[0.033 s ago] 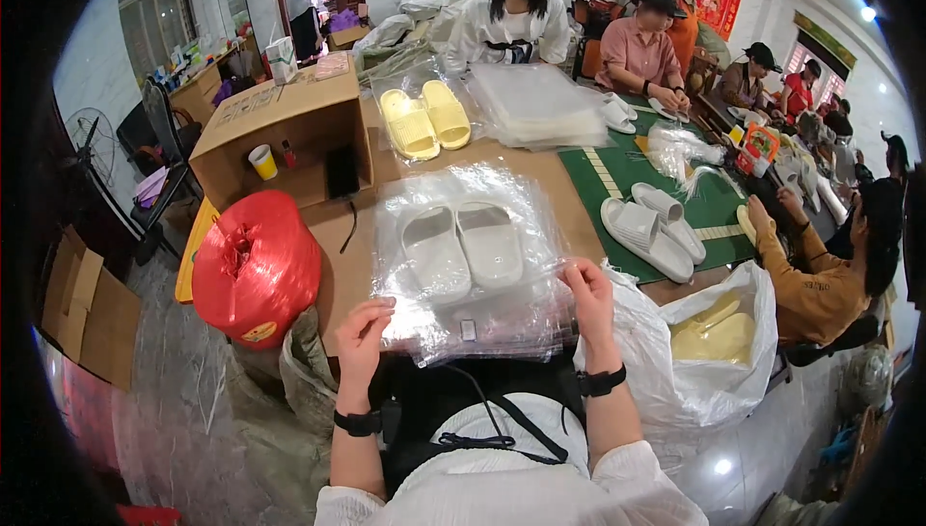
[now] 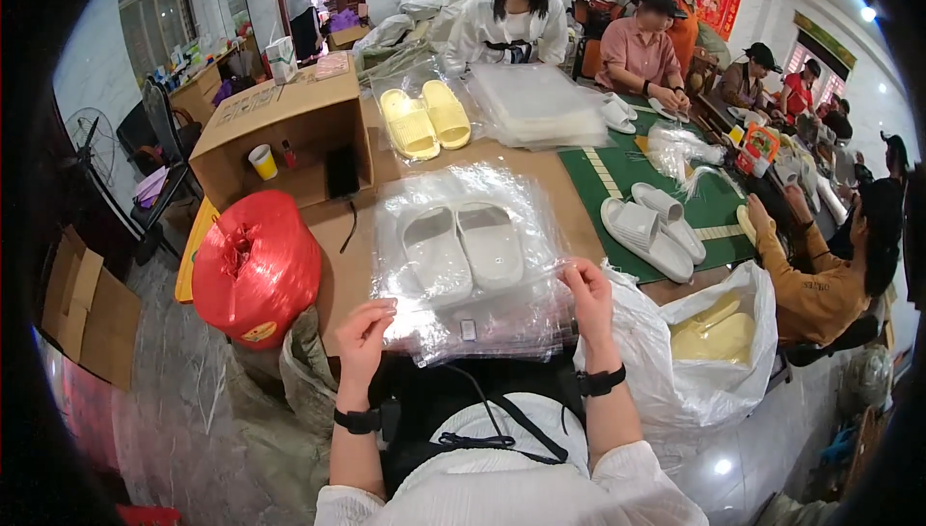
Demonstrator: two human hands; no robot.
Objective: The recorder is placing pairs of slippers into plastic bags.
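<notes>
A pair of pale grey slide slippers [image 2: 494,254] lies side by side in a clear plastic bag [image 2: 538,217], on top of several more flat clear bags [image 2: 502,338] at the table's near edge. My left hand [image 2: 361,331] pinches the near left edge of the bag between thumb and fingers. At the opposite near corner, my right hand [image 2: 588,296] is closed on the same bag's edge. The film between my hands is pulled fairly flat. Beyond it, a yellow pair of slippers [image 2: 424,123] rests on another clear bag.
Left stand a red twine roll [image 2: 258,266] and an open cardboard box [image 2: 280,126] holding a cup. Right are a white sack [image 2: 666,352] of yellow slippers, a green mat [image 2: 598,198] and loose grey slippers [image 2: 651,237]. A bag stack [image 2: 540,102] lies ahead. Co-workers sit right and stand opposite.
</notes>
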